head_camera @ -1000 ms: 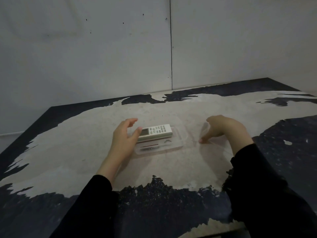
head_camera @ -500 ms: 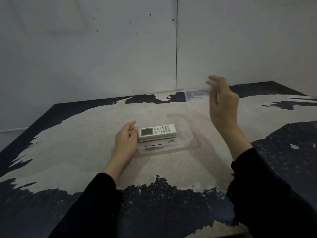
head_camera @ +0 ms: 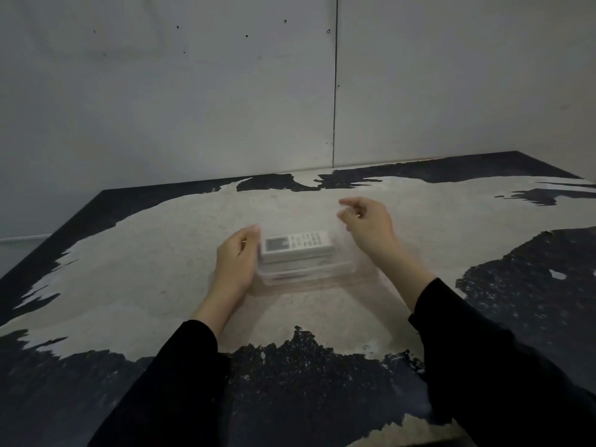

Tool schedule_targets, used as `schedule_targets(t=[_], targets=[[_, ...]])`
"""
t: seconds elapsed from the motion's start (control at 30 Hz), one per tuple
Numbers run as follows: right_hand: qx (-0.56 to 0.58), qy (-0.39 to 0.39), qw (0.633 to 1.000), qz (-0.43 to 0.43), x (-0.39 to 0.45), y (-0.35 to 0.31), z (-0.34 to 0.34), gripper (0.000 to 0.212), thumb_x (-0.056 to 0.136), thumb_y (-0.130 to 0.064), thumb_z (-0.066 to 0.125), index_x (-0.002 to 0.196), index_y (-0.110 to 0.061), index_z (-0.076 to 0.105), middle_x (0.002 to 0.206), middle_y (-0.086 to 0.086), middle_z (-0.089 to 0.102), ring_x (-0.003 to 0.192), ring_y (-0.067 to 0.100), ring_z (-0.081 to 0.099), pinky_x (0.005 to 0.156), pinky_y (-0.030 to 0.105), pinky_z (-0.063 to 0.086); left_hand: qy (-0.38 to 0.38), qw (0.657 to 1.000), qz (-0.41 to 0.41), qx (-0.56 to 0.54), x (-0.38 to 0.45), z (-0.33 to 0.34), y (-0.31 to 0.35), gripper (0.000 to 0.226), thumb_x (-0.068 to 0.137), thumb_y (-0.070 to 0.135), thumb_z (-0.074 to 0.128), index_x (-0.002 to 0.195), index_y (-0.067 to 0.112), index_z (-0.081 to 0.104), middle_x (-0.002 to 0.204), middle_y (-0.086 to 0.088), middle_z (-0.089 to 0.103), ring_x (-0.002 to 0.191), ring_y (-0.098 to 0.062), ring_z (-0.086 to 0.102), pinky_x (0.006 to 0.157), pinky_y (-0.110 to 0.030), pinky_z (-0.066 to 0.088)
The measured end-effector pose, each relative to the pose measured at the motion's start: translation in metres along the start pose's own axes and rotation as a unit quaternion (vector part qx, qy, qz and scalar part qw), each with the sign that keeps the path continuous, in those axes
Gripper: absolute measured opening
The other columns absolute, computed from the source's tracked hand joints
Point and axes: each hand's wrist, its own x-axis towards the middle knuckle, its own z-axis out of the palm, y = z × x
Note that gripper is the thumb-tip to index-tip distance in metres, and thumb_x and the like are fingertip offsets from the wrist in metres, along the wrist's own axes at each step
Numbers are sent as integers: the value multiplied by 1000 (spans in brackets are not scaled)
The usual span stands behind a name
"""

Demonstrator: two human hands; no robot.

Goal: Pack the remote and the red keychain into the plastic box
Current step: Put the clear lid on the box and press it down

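The clear plastic box (head_camera: 346, 266) stands mid-table with the white remote (head_camera: 296, 241) lying in it, screen end to the left. A faint reddish thing, probably the red keychain (head_camera: 283, 278), shows through the front wall under the remote. My left hand (head_camera: 235, 259) cups the box's left end, thumb up at the rim. Above the right end hovers my right hand (head_camera: 367, 227), fingers pinched on a nearly invisible clear lid (head_camera: 338, 218) held over the box. The lid's outline is too faint to trace.
The table (head_camera: 161, 269) is worn, pale in the middle and black toward its edges. A grey wall (head_camera: 225, 108) rises straight behind its far edge. The left edge drops off at the left of the view.
My right hand lifted the clear lid from the table to the box's right, raised it high, then brought it down and leftward over the box. My left hand stayed at the box's left end.
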Motion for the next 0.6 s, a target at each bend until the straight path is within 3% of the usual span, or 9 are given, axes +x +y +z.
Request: schedule_targets(t=[0.07, 0.17, 0.27, 0.37, 0.6], targets=[[-83, 3, 996, -33, -2, 3, 4, 27, 87, -16, 57, 112, -14, 66, 94, 5, 60, 78, 16, 53, 81, 28, 44, -3, 1000, 10, 21, 2, -1, -1, 40, 92, 35, 47, 125, 14, 55, 131, -4, 57, 104, -6, 49, 86, -22, 39], [-141, -18, 989, -39, -2, 6, 7, 27, 89, -14, 56, 113, -12, 67, 109, 9, 55, 92, 19, 53, 89, 27, 41, -4, 1000, -5, 11, 5, -2, -3, 40, 91, 31, 51, 127, 15, 53, 132, -1, 56, 104, -5, 47, 87, -22, 37], [-152, -38, 987, -31, 1, 5, 7, 26, 89, -14, 54, 111, -12, 69, 102, 8, 61, 85, 19, 51, 86, 27, 43, 0, 1000, -19, -6, 7, -2, -3, 39, 90, 29, 52, 127, 16, 53, 132, 0, 56, 104, -4, 47, 85, -19, 39], [-177, -36, 982, -50, 3, 3, 7, 25, 90, -15, 54, 109, -12, 69, 114, 10, 68, 102, 24, 61, 84, 21, 38, 3, 1000, -20, 1, 7, -2, -4, 39, 90, 27, 53, 128, 17, 53, 128, 2, 57, 102, -4, 49, 76, -11, 36], [-201, -42, 977, -60, 5, 5, 8, 25, 91, -16, 53, 110, -12, 69, 120, 12, 66, 114, 25, 58, 93, 27, 41, 0, 999, -33, 2, 10, -3, -4, 37, 89, 24, 56, 125, 17, 56, 111, 7, 59, 91, 2, 53, 82, -18, 41]])
